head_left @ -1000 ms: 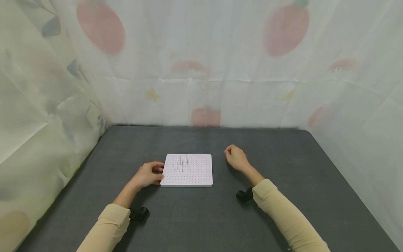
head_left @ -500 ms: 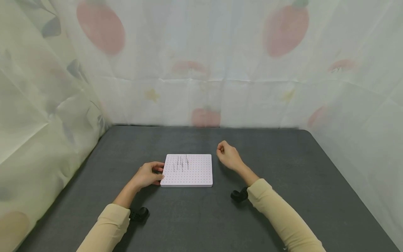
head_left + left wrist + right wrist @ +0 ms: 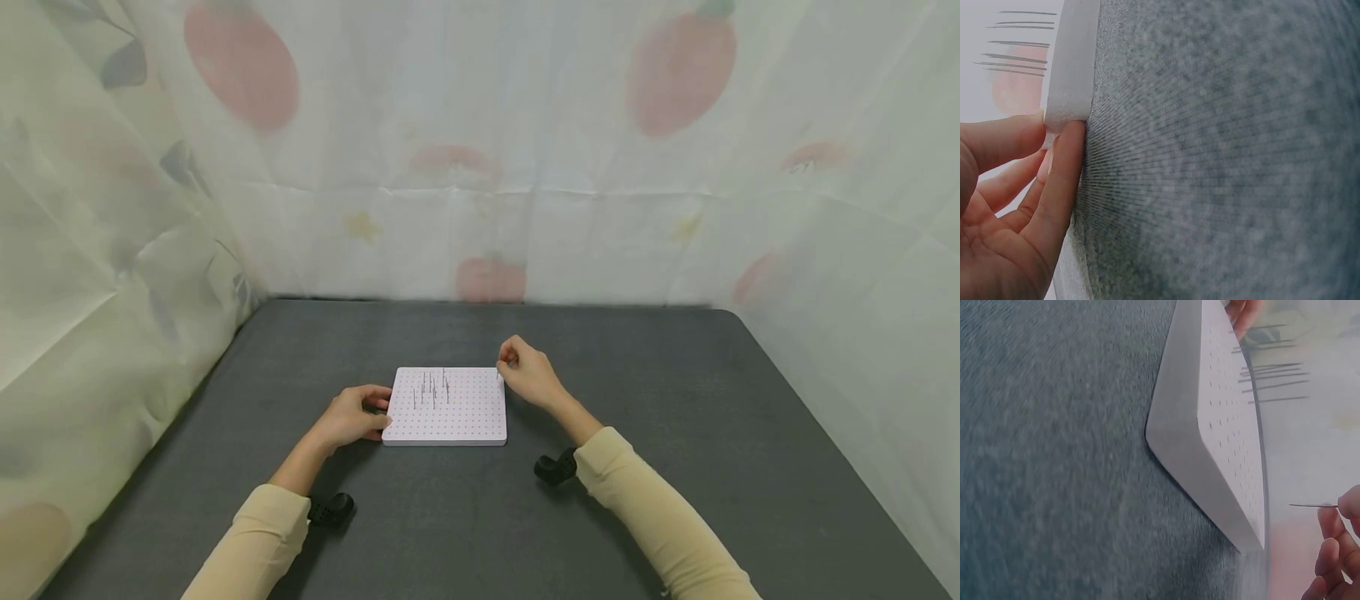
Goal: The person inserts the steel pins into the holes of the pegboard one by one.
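Note:
A white perforated board (image 3: 477,417) lies on the dark table. Several thin needles stand upright in its left and middle part; in the right wrist view these needles (image 3: 1279,398) rise in a loose row. My left hand (image 3: 347,417) grips the board's left edge; the left wrist view shows the thumb on the top rim and a finger low against the side wall (image 3: 1071,69). My right hand (image 3: 529,373) is at the board's far right corner, pinching a needle (image 3: 1314,505) between thumb and forefinger. That needle's free tip points toward the holed face, apart from it.
A dark grey tabletop (image 3: 450,533) surrounds the board. Behind it hangs a pale curtain (image 3: 570,250) with fruit prints, and more cloth (image 3: 97,333) closes off the left side. A black wrist camera (image 3: 555,468) sits under the right wrist.
My right hand has moved left, from beside the board to over its far right corner, with the needle now showing below the fingers. The left hand and the board stay put.

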`<state>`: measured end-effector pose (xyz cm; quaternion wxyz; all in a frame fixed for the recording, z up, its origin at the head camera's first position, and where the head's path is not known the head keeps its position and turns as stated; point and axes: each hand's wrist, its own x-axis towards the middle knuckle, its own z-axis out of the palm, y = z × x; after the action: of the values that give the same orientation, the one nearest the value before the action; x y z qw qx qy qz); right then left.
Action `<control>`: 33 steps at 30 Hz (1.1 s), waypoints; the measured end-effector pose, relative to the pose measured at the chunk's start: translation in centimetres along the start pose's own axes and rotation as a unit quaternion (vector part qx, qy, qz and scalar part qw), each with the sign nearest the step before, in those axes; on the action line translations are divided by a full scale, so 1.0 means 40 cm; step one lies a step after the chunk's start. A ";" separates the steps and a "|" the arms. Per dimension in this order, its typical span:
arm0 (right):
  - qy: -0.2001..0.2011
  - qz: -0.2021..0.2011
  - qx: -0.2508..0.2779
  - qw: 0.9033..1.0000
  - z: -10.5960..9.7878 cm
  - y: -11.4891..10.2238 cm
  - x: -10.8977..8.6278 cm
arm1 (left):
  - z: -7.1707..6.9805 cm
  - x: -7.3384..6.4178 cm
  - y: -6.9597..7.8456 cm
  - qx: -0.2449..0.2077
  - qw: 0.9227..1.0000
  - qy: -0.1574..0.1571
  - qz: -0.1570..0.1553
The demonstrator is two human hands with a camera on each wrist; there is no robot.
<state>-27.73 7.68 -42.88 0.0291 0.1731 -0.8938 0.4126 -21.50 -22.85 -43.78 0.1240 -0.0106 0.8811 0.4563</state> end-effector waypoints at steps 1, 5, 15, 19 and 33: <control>0.001 -0.003 0.000 1.000 0.003 -0.003 0.000 | -0.001 0.000 0.001 0.001 1.000 0.000 0.001; 0.006 -0.014 -0.005 1.000 0.013 -0.015 0.000 | -0.001 0.000 0.002 0.003 1.000 0.000 0.000; 0.005 -0.042 -0.012 0.999 0.044 -0.036 -0.001 | 0.000 -0.001 0.003 0.000 1.000 0.004 -0.001; 0.003 -0.053 -0.012 0.999 0.055 -0.046 0.000 | 0.001 -0.004 0.006 0.003 1.000 0.006 -0.005; -0.014 -0.084 -0.061 0.994 0.101 -0.067 0.006 | 0.002 0.005 0.002 0.001 1.000 0.008 -0.010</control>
<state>-26.69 3.00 -43.54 0.0620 0.2515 -0.8998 0.3511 -21.70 -22.72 -43.80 0.1220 -0.0230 0.8824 0.4539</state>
